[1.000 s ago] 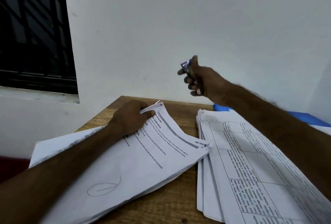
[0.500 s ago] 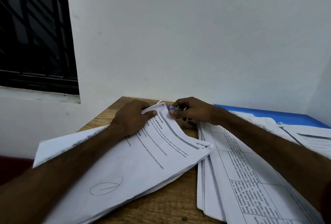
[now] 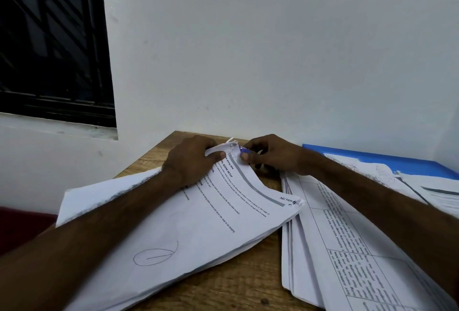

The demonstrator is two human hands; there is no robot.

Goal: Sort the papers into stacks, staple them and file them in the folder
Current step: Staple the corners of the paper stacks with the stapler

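Lowered from mid-air, right hand [image 3: 273, 157] pinches blue stapler [image 3: 244, 154] at paper stack [image 3: 211, 226] corner gripped by left hand [image 3: 190, 160].

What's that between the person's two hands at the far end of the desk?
In the head view, the curled top corner of the left paper stack lies between the left hand and right hand, which holds a small blue stapler at it.

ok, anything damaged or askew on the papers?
Yes: on the left stack, the far corner, pinched by the left hand, is ragged and curled beside the stapler in the right hand; the right corner is frayed too.
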